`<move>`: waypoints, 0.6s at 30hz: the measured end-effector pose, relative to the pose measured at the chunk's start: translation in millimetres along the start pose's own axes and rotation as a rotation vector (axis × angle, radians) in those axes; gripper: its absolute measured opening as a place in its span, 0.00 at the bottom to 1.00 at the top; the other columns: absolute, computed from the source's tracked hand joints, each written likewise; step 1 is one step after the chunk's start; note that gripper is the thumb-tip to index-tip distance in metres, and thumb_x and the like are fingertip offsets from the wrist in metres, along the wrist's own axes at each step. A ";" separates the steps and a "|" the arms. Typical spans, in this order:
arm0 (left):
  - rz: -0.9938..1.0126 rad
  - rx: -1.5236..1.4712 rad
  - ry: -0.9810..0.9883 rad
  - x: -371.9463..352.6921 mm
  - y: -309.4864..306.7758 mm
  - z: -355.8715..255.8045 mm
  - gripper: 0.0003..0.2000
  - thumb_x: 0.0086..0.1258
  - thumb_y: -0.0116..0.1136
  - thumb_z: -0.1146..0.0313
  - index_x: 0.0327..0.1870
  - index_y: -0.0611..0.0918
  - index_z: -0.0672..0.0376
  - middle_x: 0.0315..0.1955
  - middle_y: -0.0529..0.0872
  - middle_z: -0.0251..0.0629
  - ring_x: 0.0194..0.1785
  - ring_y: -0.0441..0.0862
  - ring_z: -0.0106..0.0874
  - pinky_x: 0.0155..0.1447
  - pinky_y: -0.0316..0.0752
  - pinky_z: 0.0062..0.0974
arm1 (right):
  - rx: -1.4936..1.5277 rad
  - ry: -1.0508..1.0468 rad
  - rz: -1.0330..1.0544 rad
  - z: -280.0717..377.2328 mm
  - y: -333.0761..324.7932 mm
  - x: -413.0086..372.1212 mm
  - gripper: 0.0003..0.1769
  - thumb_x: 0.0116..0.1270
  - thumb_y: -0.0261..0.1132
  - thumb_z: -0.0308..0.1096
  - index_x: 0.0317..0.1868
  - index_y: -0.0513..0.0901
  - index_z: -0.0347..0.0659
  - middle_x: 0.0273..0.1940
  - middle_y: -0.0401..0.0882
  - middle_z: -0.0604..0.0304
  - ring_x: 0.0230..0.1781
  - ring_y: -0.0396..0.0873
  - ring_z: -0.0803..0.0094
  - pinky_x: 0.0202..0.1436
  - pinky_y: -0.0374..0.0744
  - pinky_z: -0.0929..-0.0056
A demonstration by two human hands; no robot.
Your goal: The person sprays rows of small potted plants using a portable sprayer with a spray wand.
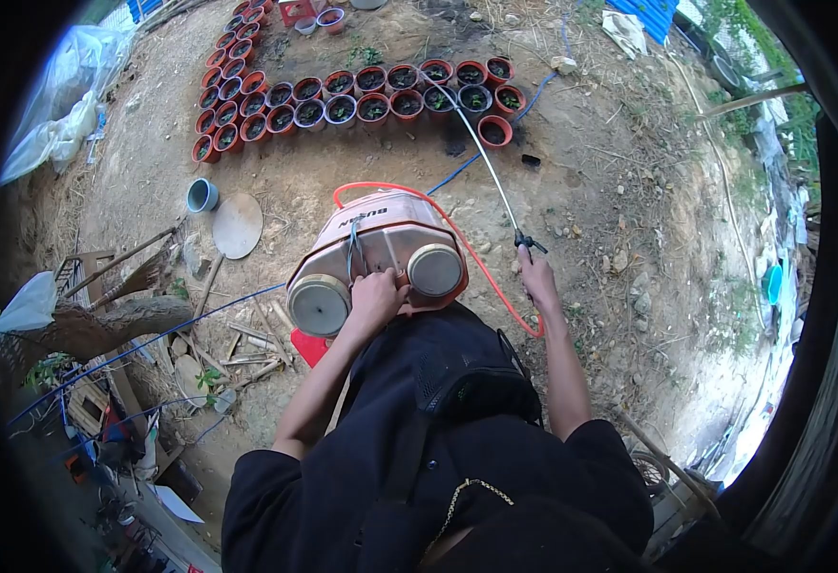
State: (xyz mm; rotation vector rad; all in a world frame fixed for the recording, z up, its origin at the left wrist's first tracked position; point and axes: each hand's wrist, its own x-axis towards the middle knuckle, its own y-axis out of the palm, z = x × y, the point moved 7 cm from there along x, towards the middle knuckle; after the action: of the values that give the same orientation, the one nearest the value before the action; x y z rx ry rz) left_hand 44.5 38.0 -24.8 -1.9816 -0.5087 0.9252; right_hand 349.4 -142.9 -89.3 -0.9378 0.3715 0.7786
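A pinkish sprayer tank (381,235) with two round lids rests against the front of my body. My left hand (378,294) is closed at the tank's near side, between the lids; what its fingers grip is too small to make out. In my right hand (537,277) is the black handle of a spray wand (484,153), whose long thin tube reaches forward over the potted plants. A red hose (481,258) curves from the tank round to the wand's handle.
Rows of potted plants (340,110) form an L ahead. A blue pot (202,196) and a round board (238,226) lie at the left, near a thick branch (104,325). Blue lines cross the ground. Plastic sheeting (71,81) hangs at the far left.
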 end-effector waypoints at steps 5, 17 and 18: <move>0.001 -0.011 -0.008 0.0 -0.4 -0.3 0.19 0.69 0.63 0.49 0.40 0.83 0.59 0.31 0.88 0.49 0.38 0.88 0.48 0.47 0.79 0.47 | -0.043 -0.027 0.020 -11.0 9.2 9.8 0.39 0.75 0.55 0.64 0.25 0.82 0.32 0.20 0.79 0.48 0.22 0.83 0.57 0.30 0.77 0.57; -0.014 -0.003 -0.006 2.5 1.4 0.2 0.20 0.69 0.63 0.48 0.41 0.83 0.59 0.30 0.88 0.49 0.37 0.88 0.48 0.46 0.79 0.47 | -0.093 -0.078 0.003 3.7 5.1 5.2 0.39 0.75 0.54 0.64 0.30 0.83 0.31 0.25 0.83 0.40 0.31 0.86 0.47 0.38 0.79 0.52; -0.016 -0.001 -0.005 2.7 2.1 0.8 0.20 0.69 0.63 0.48 0.41 0.83 0.59 0.30 0.88 0.49 0.37 0.88 0.48 0.47 0.79 0.47 | -0.071 -0.082 0.006 4.6 2.7 2.5 0.38 0.75 0.54 0.64 0.30 0.83 0.31 0.25 0.82 0.40 0.30 0.86 0.48 0.37 0.79 0.52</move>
State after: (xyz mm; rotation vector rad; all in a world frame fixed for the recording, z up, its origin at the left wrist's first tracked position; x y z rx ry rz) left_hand 45.7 39.0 -27.9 -1.9745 -0.5270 0.9201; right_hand 348.9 -137.0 -89.9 -0.9686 0.2767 0.8375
